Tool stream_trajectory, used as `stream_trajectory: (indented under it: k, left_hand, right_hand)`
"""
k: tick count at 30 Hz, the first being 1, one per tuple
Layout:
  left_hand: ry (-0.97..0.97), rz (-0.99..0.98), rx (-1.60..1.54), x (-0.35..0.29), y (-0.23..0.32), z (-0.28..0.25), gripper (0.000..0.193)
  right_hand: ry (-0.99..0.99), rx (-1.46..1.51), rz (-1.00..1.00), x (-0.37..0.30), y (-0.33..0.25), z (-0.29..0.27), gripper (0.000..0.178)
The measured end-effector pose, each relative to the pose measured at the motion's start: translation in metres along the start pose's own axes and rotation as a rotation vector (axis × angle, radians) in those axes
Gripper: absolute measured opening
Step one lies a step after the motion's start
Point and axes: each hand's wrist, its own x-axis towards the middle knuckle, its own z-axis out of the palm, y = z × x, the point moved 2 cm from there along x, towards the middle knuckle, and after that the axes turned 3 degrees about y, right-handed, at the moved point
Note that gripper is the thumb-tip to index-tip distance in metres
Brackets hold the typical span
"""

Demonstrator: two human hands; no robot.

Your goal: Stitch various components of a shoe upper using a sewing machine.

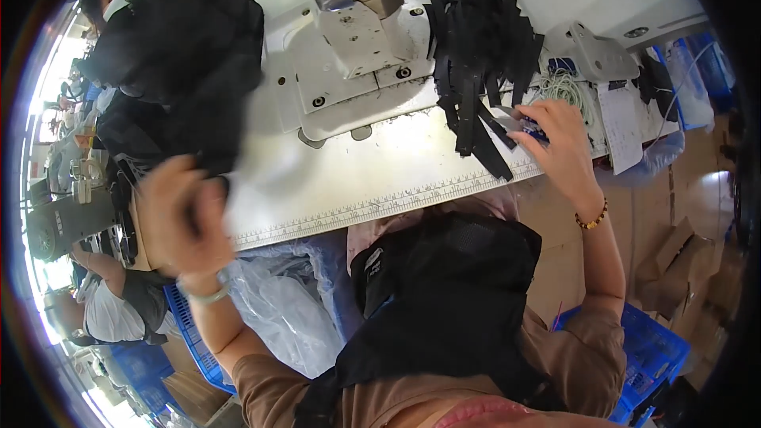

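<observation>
My left hand (pixel 186 214) is smeared by motion beside a large heap of black fabric (pixel 182 40) on the left of the worktable. Its fingers are too blurred to read. On the right, my right hand (pixel 559 147) closes its thumb and fingers around what look like small thread snips (pixel 533 128), with a silvery blade and a dark blue handle. They are next to a bundle of black strips (pixel 479 40), whose loose ends hang toward the ruler (pixel 380 204) along the table's front edge.
A white sewing machine (pixel 357 40) stands at the back middle of the table. Pale cord (pixel 561 85) lies tangled beyond my right hand, near a hanging paper sheet (pixel 621 127). A plastic-lined bin (pixel 285 309) stands below the table edge; another person (pixel 119 301) is at far left.
</observation>
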Motion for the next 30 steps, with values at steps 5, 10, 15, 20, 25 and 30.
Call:
stream_trajectory:
  k: [5,10,15,20,25,30]
  left_hand:
    - [-0.418,-0.346,-0.561,-0.028,0.042,0.067,0.015]
    - [-0.260,-1.097,-1.208,-0.023,0.064,0.079,0.011]
    - [-0.204,-1.179,-1.430,-0.010,0.080,0.088,0.015]
    - [-0.255,-1.254,-1.585,-0.008,0.079,0.090,0.016]
    - [-0.423,-1.293,-1.701,-0.006,0.073,0.091,0.017]
    - [-0.143,-0.911,-1.100,0.007,0.074,0.082,0.022]
  right_hand:
    - [0.183,-0.050,-0.065,0.011,-0.010,0.000,0.032]
    - [0.047,0.626,-0.011,0.019,-0.059,0.006,0.031]
    - [0.155,0.820,-0.167,0.045,-0.106,0.019,0.033]
    - [0.420,0.311,-0.645,0.054,-0.108,0.028,0.038]
    - [0.379,0.458,-0.641,0.064,-0.099,0.033,0.027]
    - [-0.156,1.262,0.170,0.065,-0.093,0.040,0.018]
